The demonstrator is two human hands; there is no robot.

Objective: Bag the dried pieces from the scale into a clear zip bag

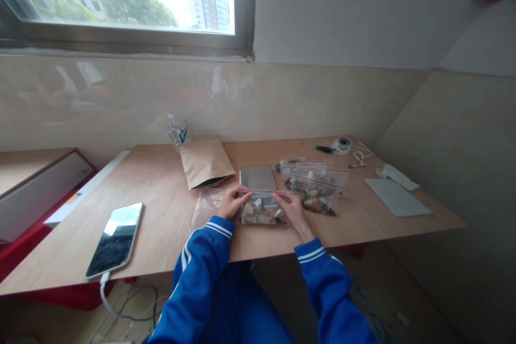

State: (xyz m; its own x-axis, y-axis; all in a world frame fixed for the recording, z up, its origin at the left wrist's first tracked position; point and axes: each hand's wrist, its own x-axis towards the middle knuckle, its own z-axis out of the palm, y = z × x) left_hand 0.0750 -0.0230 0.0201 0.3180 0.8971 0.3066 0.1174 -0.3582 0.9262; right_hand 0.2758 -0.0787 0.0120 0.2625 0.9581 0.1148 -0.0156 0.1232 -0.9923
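Note:
A clear zip bag [263, 210] with a red seal strip and brown, dark bits inside lies flat near the table's front edge. My left hand [233, 202] pinches the left end of its seal. My right hand [294, 210] presses on the right end of the same strip. Both arms wear blue sleeves with white stripes. Several more filled zip bags [316, 183] lie just right of it. An empty clear bag [205, 205] lies under my left hand.
A small scale [257, 177] sits behind the bag, with a brown paper pouch [205, 164] to its left. A phone [116, 239] on a cable lies at the front left. A water bottle [177, 131], screwdriver [320, 148], white round device [342, 145] and white sheet [397, 197] are around.

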